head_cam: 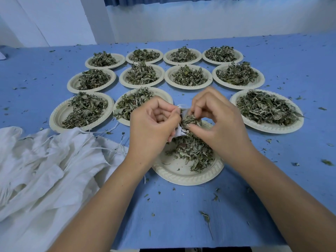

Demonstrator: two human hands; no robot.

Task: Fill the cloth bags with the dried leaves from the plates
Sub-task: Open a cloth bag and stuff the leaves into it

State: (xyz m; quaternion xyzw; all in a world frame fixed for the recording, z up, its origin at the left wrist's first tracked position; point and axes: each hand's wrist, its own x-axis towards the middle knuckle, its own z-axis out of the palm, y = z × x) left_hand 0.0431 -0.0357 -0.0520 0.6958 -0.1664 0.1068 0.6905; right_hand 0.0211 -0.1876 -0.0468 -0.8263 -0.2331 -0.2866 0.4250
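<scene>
My left hand [152, 122] grips a small white cloth bag [179, 132] by its mouth above the near plate [174, 176]. My right hand [218, 120] pinches a clump of dried leaves [191, 120] at the bag's opening. Most of the bag is hidden between my fingers. Loose dried leaves [192, 151] lie on the near plate, under both hands. Several more cream plates heaped with leaves stand in rows behind, such as the one at right [298, 124] and one at left [56, 117].
A heap of white cloth bags [45, 160] with loose drawstrings lies at the near left on the blue tablecloth [181, 215]. Leaf crumbs are scattered over the cloth. A pale wall rises behind the table's far edge.
</scene>
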